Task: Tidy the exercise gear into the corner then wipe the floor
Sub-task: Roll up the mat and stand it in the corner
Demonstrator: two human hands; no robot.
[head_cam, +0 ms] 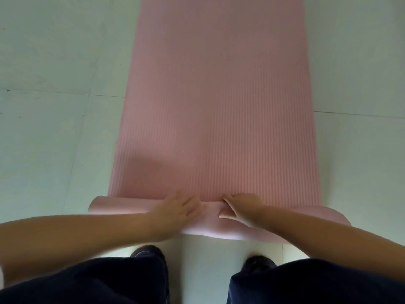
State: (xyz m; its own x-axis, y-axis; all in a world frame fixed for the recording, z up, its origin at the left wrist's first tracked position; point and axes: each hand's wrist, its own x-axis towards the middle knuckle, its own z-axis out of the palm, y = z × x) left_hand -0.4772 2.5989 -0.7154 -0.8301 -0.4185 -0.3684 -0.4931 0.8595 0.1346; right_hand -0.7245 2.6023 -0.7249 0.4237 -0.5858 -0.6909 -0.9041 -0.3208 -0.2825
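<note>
A pink exercise mat (pixel 214 102) lies flat on the pale tiled floor (pixel 54 128), stretching straight away from the person, its far end out of view at the top. Only the near end is turned over: a short roll (pixel 122 206) lies crosswise just in front of the shoes (pixel 149 252), its long axis running left to right, at right angles to the length of the mat.

Both hands are on that roll, close together near its middle. The left hand (pixel 175 210) rests on top with fingers fairly straight and spread, pressing down rather than gripping — it is slightly blurred, so the exact lie of the fingertips is hard to tell. The right hand (pixel 243 208) has its fingers curled over the front of the roll where it meets the flat mat, with the thumb (pixel 226 215) stretched along the near side, so it appears to pinch the rolled edge.

The flat part still to be rolled lies straight ahead of the fingers, so the next push likely goes forward, away from the body. Neither hand is clearly nearer; both sit inward of the roll's ends, which flare out loosely left and right. The roll could go crooked or slack at those ends unless the hands press evenly — or shift wider apart.

Judging by the length still flat, the tidying has barely begun, and the wiping is not yet started.
</note>
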